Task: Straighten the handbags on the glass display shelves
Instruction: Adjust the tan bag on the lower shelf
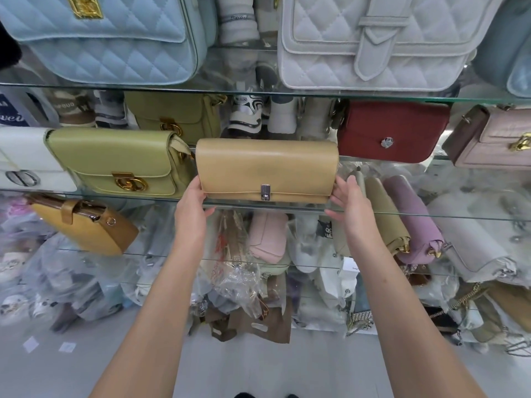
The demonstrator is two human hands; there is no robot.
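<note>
Flanking the tan handbag (pixel 267 168) on the middle glass shelf (pixel 431 215), the left hand (pixel 191 209) hides its fingers behind the bag's left end, grip unclear; the right hand (pixel 350 206) lays loosely straight fingers (pixel 342 188) against its right end.

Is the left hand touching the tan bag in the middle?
Touching. The head view shows the left hand with its thumb lying on the left end of the tan bag, no gap between.

Smooth matt tan leather handbag (pixel 267 168) with shiny metal clasp (pixel 265 192), clear glossy glass shelf (pixel 373 212), quilted cloth bags (pixel 373 44) above
</note>
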